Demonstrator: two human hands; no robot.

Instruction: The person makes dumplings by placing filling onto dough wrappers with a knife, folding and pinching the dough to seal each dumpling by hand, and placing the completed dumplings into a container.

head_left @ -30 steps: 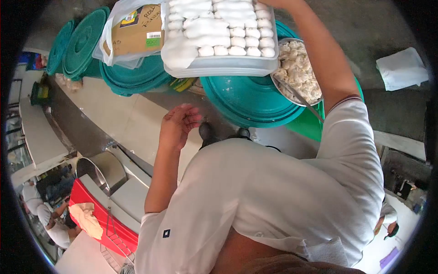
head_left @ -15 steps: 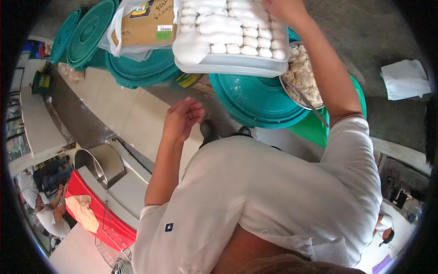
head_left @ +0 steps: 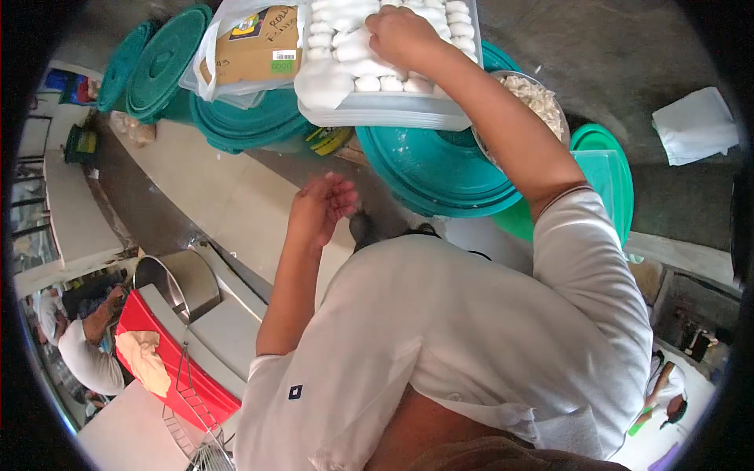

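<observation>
Currently, the right hand (head_left: 404, 38) of the person is over the tray (head_left: 385, 115), with its fingers bent down upon the white pieces (head_left: 367, 83); whether it grips any of them, one cannot tell. The left hand (head_left: 320, 208) holds nothing; it hangs in the air on the person's side of the tray, with the fingers loosely curved. The white pieces lie inside the tray in close rows, and a part of them appears as smooth, bright patches.

Beneath the tray, and reaching toward the person, is a round teal lid (head_left: 424, 179). Just to the right of the tray is a bowl (head_left: 487, 149) with a pale, lumpy mixture (head_left: 530, 96), partly hidden by the right forearm. Close on the left of the tray is a brown box (head_left: 259, 55) in a plastic bag (head_left: 206, 59). Well to the right of the tray lies a folded white cloth (head_left: 695, 129). Far from the tray, at the lower left, are a metal pot (head_left: 198, 286) and another person (head_left: 88, 361).
</observation>
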